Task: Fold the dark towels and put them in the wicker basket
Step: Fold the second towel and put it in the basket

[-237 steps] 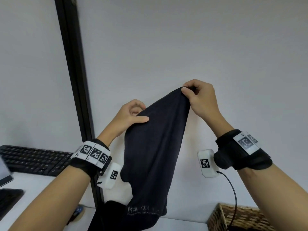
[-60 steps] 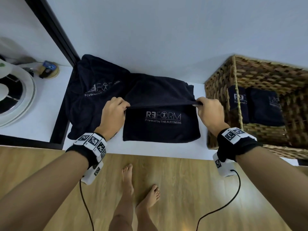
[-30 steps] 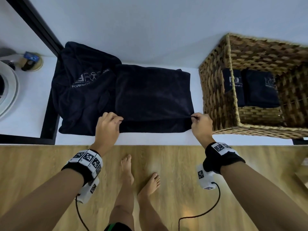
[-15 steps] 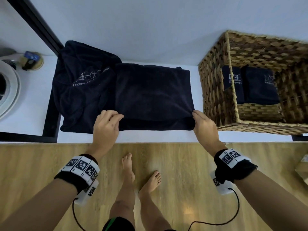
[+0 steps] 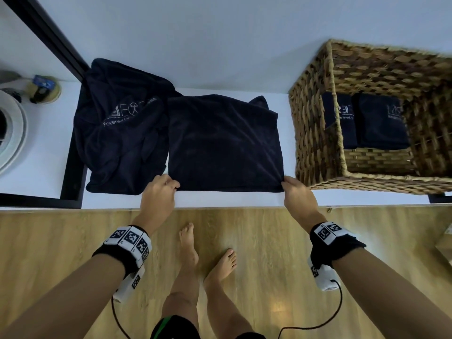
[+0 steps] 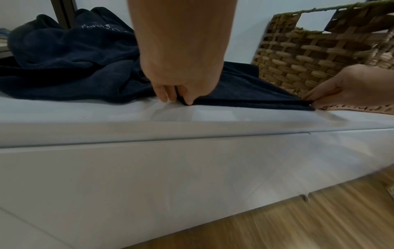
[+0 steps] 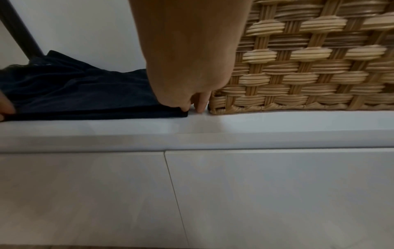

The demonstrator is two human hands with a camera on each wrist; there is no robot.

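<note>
From the head view, the towel (image 5: 223,143) lay flat on the tabletop (image 5: 36,172), folded into a rectangle with its long axis running 9 to 3 o'clock and its near edge toward the person. The left hand (image 5: 159,194) pinched the near left corner, the right hand (image 5: 297,194) the near right corner, so each grip was clamped on the towel. The basket (image 5: 315,133) stood just beside the towel at 3 o'clock, with two folded towels (image 5: 367,123) already inside. A loose pile (image 5: 122,133) of dark cloth lay at 9 o'clock, touching the towel's left edge.

From the left wrist view, the left hand (image 6: 181,84) had thumb and fingers closed on the stacked layers at the corner. The edge between the two hands ran taut and sat slightly off the surface.

From the right wrist view, the right hand (image 7: 187,94) held its corner with at least one finger pointing down at the tabletop, right next to the basket wall (image 7: 309,75).

The risks, as I judge them: lifting the corners unevenly would let the layers slide and skew the fold. The far right corner already stood rumpled, so another fold might lock that in. The pile could drag along, and the right hand's knuckles could catch the basket.
</note>
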